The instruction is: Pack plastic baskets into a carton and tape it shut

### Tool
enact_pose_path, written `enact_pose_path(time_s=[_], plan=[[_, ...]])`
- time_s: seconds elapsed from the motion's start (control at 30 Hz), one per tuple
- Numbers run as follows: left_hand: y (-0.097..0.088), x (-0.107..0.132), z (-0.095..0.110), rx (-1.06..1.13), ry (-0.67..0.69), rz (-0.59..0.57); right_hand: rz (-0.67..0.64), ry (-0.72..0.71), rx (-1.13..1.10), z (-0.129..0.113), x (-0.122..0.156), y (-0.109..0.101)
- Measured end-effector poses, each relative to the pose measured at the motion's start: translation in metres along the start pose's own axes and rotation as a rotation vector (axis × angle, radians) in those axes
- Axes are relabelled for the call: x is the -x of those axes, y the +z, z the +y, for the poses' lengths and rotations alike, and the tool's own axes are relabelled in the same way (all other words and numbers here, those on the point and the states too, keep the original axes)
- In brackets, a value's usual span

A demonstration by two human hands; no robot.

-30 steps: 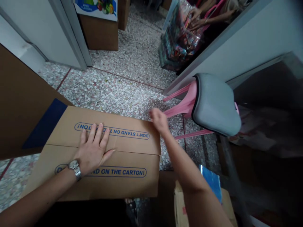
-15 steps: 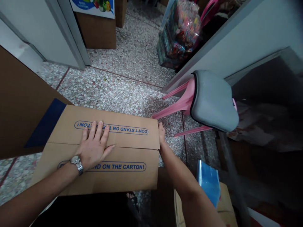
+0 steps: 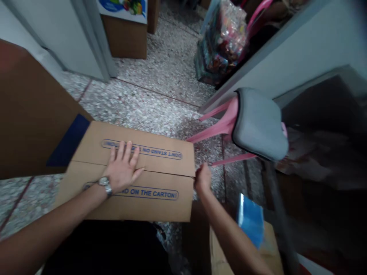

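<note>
A pink stool (image 3: 220, 128) topped with a grey cushion (image 3: 259, 124) stands on the speckled floor (image 3: 137, 101) — beyond it, a clear bag (image 3: 219, 51) bulges with shiny packets. Farther back, left of the bag, sits a brown box (image 3: 126, 38) — fruit-printed above. At lower right, a blue packet (image 3: 252, 223) lies on a tan carton (image 3: 272, 238).

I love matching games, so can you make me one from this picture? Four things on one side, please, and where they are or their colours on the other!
Things:
1. left hand
2. stool
3. right hand
4. watch

Clues:
A. at one end of the box
B. silver
C. spread on top of the box
D. grey and pink

Pairs: 1-C, 2-D, 3-A, 4-B
</note>
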State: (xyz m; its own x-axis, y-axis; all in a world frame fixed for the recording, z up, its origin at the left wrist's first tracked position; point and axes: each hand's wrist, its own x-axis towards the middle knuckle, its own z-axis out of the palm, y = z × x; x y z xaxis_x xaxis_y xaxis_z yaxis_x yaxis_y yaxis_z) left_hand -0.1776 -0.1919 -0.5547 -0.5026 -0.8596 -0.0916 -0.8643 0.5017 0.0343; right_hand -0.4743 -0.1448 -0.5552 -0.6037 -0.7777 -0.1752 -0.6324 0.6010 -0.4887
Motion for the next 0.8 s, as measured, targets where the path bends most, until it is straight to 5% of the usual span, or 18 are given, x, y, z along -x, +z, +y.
enact_pose_path(time_s=[0.07,0.17,0.23,0.33,0.5,0.8], plan=[[-0.003,0.0,0.003,-0.01,-0.021,-0.058,0.026,-0.095,-0.094,-0.03,-0.023,-0.015],[-0.005,-0.002,0.004,-0.003,-0.029,-0.089,-0.068,-0.512,-0.161,-0.099,-0.052,-0.012],[-0.003,-0.003,0.004,0.001,-0.031,-0.084,-0.169,-0.727,-0.021,-0.146,-0.056,0.012],[0.0,-0.003,0.004,0.009,-0.032,-0.074,-0.288,-0.798,0.302,-0.185,-0.04,0.063],[0.001,0.0,0.005,0.031,-0.04,-0.032,-0.318,-0.721,0.501,-0.178,-0.012,0.108],[-0.003,0.005,0.004,0.034,-0.072,-0.026,-0.255,-0.727,0.476,-0.178,-0.008,0.107]])
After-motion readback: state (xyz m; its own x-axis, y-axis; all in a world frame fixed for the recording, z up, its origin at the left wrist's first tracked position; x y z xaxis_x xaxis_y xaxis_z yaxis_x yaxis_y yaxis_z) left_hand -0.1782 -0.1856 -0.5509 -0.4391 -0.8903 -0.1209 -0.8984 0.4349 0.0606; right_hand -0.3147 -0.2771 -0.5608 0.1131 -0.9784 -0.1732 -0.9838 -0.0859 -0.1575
